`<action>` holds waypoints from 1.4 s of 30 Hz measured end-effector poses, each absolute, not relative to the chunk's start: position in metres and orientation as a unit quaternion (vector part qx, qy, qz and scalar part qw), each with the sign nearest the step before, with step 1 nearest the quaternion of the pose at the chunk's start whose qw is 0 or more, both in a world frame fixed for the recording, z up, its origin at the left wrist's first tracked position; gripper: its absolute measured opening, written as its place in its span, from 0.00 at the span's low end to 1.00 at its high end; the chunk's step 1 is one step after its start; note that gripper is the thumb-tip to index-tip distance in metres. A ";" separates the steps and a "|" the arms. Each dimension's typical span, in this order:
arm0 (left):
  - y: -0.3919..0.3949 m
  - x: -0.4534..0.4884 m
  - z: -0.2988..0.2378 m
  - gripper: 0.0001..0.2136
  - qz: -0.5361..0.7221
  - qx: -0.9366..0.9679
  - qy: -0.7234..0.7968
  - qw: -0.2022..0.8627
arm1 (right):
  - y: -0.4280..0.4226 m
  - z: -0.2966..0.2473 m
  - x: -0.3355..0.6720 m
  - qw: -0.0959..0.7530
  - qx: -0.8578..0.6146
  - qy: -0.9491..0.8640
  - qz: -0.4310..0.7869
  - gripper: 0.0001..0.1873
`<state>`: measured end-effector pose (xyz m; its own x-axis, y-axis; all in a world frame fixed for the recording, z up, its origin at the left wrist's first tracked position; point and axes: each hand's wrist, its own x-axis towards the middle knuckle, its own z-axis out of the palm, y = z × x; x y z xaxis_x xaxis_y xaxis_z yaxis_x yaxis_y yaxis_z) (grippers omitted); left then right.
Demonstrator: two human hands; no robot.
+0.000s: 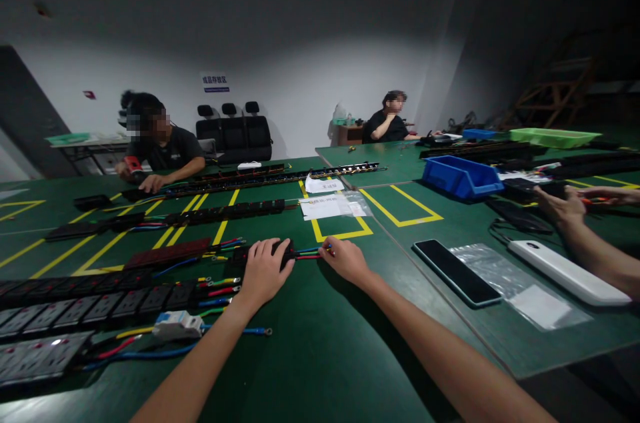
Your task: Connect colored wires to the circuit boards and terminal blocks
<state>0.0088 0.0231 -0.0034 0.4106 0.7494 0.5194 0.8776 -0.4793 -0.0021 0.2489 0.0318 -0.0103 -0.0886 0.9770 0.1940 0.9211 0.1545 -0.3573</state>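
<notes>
My left hand (264,269) is closed over a small black box (241,255) on the green table, covering most of it. Red, green and blue wires (306,252) come out of the box's right side. My right hand (345,258) pinches their far ends between thumb and fingertips. Just left of the box lie more coloured leads with ring terminals and a dark red strip (167,253). Nearer to me, below my left forearm, a white-grey breaker (179,325) sits on thick coloured wires beside black socket strips (115,306).
Right of my arm lie a phone (455,273), a clear plastic bag (545,306) and a white power bank (565,271). A blue bin (461,177) stands beyond them. Another person's hands (565,209) hold wires at right. Two co-workers sit across the table; one holds a red tool (134,167).
</notes>
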 end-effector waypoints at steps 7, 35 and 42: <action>0.022 0.009 -0.003 0.21 -0.230 -0.826 -0.495 0.140 | 0.034 -0.013 0.250 0.191 -0.642 -0.739 0.069 0.12; 0.023 0.007 -0.004 0.21 -0.224 -0.828 -0.495 0.138 | 0.035 -0.017 0.251 0.201 -0.629 -0.747 0.072 0.11; 0.022 0.008 -0.006 0.21 -0.228 -0.827 -0.495 0.137 | 0.037 -0.019 0.251 0.204 -0.631 -0.745 0.075 0.11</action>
<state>0.0081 0.0223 -0.0059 0.4049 0.7569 0.5131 0.8816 -0.4719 0.0004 0.2510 0.0373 -0.0193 -0.1206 0.9703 0.2095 0.9094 0.1926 -0.3687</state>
